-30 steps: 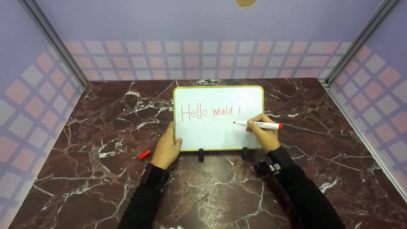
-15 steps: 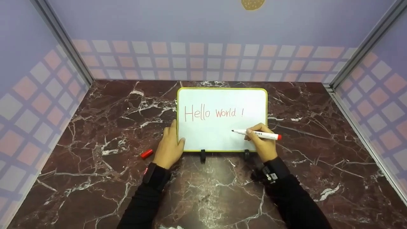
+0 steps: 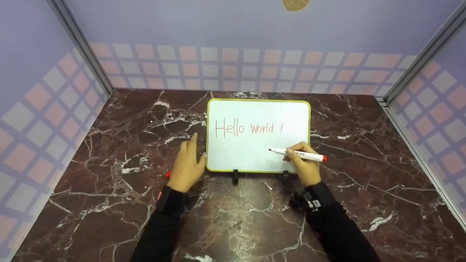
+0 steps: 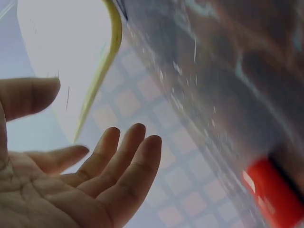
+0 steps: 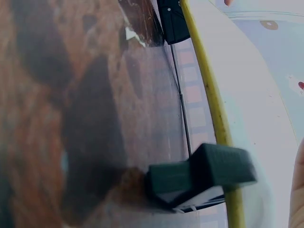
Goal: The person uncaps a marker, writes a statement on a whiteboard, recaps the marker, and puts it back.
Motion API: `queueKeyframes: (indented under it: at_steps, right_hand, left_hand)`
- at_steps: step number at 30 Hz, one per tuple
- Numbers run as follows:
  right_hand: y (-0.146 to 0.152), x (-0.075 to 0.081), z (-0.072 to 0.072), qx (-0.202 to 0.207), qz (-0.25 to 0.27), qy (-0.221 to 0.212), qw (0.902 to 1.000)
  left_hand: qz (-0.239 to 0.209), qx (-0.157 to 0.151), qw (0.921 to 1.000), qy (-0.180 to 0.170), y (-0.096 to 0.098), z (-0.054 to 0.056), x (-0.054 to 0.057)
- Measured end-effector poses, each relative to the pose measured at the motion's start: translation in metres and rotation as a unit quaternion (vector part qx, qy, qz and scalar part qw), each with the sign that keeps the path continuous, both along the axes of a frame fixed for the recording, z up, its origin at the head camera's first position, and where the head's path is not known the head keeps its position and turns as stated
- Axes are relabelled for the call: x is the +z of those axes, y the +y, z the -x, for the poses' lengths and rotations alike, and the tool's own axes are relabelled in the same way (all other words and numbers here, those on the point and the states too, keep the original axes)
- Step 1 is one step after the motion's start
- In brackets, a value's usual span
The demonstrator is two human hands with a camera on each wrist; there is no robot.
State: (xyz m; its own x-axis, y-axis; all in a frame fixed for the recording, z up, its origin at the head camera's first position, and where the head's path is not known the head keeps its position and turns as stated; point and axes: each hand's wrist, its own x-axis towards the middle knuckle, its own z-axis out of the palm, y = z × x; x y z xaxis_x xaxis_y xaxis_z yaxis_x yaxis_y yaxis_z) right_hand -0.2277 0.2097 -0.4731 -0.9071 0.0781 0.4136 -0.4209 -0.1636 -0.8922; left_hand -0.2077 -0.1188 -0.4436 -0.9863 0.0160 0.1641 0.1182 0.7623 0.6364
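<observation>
A yellow-rimmed whiteboard (image 3: 255,156) leans upright on a stand with "Hello world !" in red across it. My right hand (image 3: 305,165) pinches a white marker (image 3: 309,156) with a red end, its bare tip pointing left over the lower right of the board. Only a sliver of that hand shows in the right wrist view. My left hand (image 3: 187,165) is beside the board's left edge, fingers extended and nothing in the palm, as the left wrist view also shows. A red marker cap (image 4: 273,192) lies on the table by it, partly hidden behind the hand in the head view.
Black stand feet (image 3: 235,177) jut out below the board's lower edge. The dark red marbled table (image 3: 236,225) runs back to a purple wall (image 3: 251,22) with pink and white squares, and side walls close in left and right.
My left hand has let go of the board's left edge and moved left toward the red cap. My right hand, still pinching the marker, has come down from the writing.
</observation>
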Motion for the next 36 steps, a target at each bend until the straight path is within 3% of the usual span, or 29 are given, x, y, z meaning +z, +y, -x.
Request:
queueKeyframes:
  at_steps: [6,16,21,36]
  right_hand:
    - [0.001,0.000,-0.001,-0.010,-0.010,-0.002,0.9999]
    - [0.003,-0.001,-0.001,-0.012,0.003,-0.010,0.9999]
    - [0.004,-0.001,-0.001,-0.018,0.001,-0.018,0.9997]
    - [0.004,0.000,-0.001,-0.004,0.019,-0.012,0.9997]
  left_hand:
    - [0.016,0.004,0.9984,-0.055,-0.029,-0.007,0.003]
    - [0.095,0.001,0.9865,-0.134,-0.064,-0.017,-0.007]
    - [0.123,0.004,0.9834,-0.134,-0.068,-0.016,-0.010]
    - [0.129,-0.004,0.9877,-0.088,-0.062,-0.018,-0.012]
